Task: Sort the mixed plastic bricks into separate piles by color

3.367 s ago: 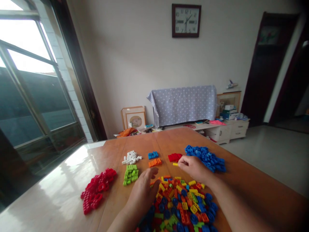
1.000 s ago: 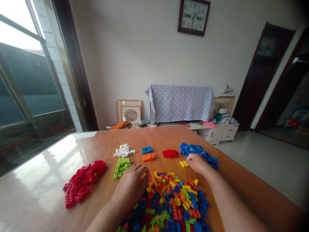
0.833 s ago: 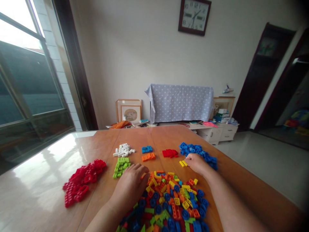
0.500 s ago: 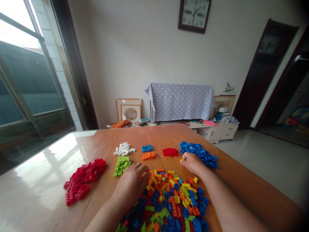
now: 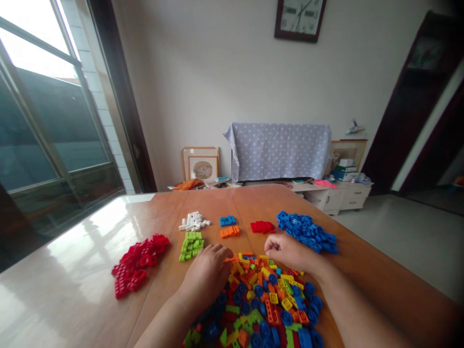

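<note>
Right hand (image 5: 286,251): fingers curled in, thumb side toward the left hand; can't tell if the tips are pinched on anything, grip interior hidden. It's at the far right edge of the mixed brick pile (image 5: 263,302), on the near side of the blue pile (image 5: 306,232). Left hand (image 5: 208,270): back up, fingers bent, fingertips at the far left edge of the mixed brick pile; can't tell if they're apart or closed on a piece. The 2 hands are apart, mixed pile between and nearer the wearer: orange, yellow, red, green and blue bricks, plus round blue pieces, all loose. Small red group (image 5: 263,226) just beyond the right hand. Between the hands, farther out: orange row (image 5: 230,232), with blue row (image 5: 227,221) right behind it. Lime green group (image 5: 191,245) just past the left hand, white group (image 5: 195,221) behind that. Crimson pile (image 5: 139,263) well off to the left. All on the glossy brown counter (image 5: 90,275). Beyond it: dotted cloth (image 5: 281,151) draped over something on a low white cabinet (image 5: 351,197), framed pictures (image 5: 203,168) to its left, wall clock (image 5: 300,19) above, cut by the top edge. Window (image 5: 47,111) at far left.
</note>
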The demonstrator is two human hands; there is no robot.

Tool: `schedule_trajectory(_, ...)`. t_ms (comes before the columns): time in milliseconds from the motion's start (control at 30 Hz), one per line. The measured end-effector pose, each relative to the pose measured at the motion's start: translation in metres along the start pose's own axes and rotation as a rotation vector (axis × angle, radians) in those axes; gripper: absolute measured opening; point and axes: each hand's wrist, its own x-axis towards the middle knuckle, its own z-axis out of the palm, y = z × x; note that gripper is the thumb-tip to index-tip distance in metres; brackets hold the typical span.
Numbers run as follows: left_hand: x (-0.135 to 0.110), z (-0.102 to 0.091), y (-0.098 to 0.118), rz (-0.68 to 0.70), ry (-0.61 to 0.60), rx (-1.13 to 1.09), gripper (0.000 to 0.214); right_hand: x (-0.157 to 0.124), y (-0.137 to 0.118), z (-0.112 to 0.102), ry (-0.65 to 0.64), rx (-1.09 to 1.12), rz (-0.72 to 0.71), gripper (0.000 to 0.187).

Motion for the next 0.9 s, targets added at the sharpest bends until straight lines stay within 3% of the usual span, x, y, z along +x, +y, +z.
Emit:
schedule_trajectory(233, -0.004, 0.007, 0.012, 0.101, -0.086, -0.063, 0.027, -0.012, -0.035, 0.023, -0.120, -0.042, -0.159, 0.008)
schedule_trajectory(433, -0.003, 0.013, 0.011, 0.086, -0.123, -0.028, 0.022, -0.015, -0.052, 0.028, -0.111, -0.122, -0.165, 0.013)
schedule_trajectory(900, -0.003, 0.013, 0.011, 0.070, -0.135, -0.005, 0.018, -0.015, -0.051, 0.033, -0.078, -0.122, -0.226, 0.010)
